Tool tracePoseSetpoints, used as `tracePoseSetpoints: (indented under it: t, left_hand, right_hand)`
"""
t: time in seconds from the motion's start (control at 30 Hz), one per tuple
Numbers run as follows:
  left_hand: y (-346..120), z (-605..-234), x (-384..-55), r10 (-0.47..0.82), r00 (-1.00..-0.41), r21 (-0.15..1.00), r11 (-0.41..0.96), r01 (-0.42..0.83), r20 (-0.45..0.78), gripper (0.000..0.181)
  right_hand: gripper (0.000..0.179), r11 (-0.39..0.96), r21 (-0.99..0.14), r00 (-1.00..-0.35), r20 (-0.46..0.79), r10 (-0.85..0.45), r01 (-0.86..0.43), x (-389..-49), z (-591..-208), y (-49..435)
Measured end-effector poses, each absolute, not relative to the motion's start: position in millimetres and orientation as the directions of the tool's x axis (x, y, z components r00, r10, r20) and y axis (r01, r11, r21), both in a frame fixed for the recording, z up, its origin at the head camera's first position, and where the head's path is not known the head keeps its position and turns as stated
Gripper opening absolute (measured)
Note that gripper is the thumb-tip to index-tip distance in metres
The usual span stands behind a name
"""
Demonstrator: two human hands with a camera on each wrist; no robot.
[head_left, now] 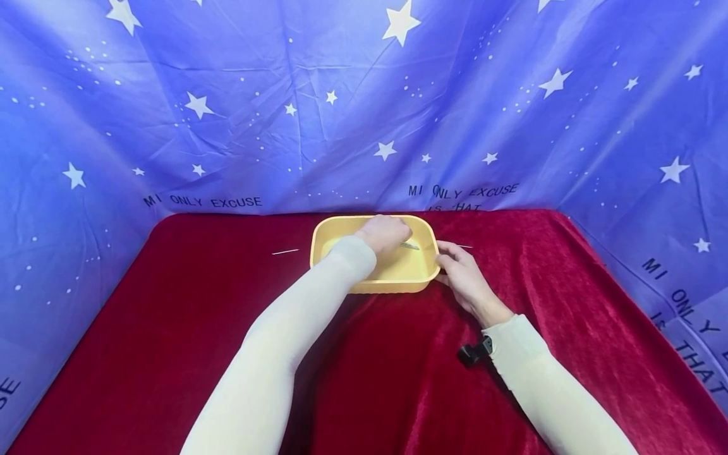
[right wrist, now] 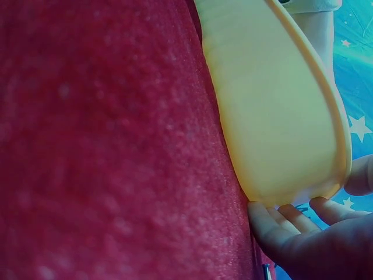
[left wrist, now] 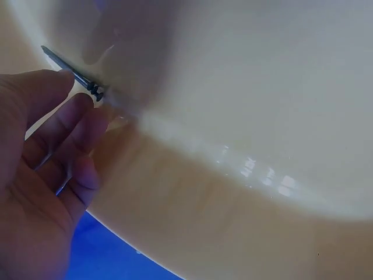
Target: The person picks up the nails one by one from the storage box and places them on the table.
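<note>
Pale sleeves (head_left: 273,354), left hand (head_left: 387,232) half-curled at nails (left wrist: 85,83) in yellow tub (head_left: 392,286), hold unclear, right hand (head_left: 467,278) loosely spread against its end.

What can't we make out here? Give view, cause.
Count of slim grey metal nails: left wrist view, they overlap.
Whether the left hand grips them: left wrist view, thumb covers contact.
Ends of thin silvery rod left of yellow rounded-rectangular plastic bin: head view, too small.
Slender shiny metal piece beside right hand: right wrist view, cut off by bottom edge.
</note>
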State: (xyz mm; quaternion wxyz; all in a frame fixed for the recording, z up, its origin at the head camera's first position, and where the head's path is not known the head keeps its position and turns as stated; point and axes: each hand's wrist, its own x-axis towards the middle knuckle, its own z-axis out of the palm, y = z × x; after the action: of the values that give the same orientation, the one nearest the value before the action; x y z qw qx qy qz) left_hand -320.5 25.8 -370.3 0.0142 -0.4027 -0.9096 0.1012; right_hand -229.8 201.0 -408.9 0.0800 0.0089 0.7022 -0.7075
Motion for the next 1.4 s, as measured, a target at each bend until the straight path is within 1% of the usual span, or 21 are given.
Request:
tracePoseSetpoints:
  t: [0.37,0.63,0.83,1.17,1.4]
  left_hand:
    - [24.7,-375.8,-322.2,0.698,-0.71,-0.206,0.684,0.7,-0.092,0.017]
    - [25.6,-379.9,-328.4,0.706,-0.703,-0.18,0.684,0.707,-0.078,0.017]
    - [25.9,-380.9,-330.0,0.717,-0.692,-0.196,0.67,0.716,-0.077,0.017]
    - [24.6,-380.5,-327.7,0.726,-0.684,-0.19,0.664,0.724,-0.071,0.015]
    - [25.5,-381.9,-327.9,0.717,-0.69,-0.182,0.668,0.721,-0.101,0.016]
  right_hand:
    - [0.046,-0.001,-0.992,-0.987,-0.124,-0.105,0.124,-228.2,-408.5,200.4]
    - [0.045,-0.011,-0.993,-0.987,-0.116,-0.108,0.117,-228.2,-407.1,200.2]
    - [0.045,-0.012,-0.993,-0.987,-0.114,-0.112,0.116,-228.5,-408.2,200.9]
    - [0.045,-0.017,-0.993,-0.987,-0.113,-0.115,0.115,-229.5,-408.4,199.9]
    - [0.045,-0.013,-0.993,-0.987,-0.115,-0.115,0.117,-229.5,-408.8,199.7]
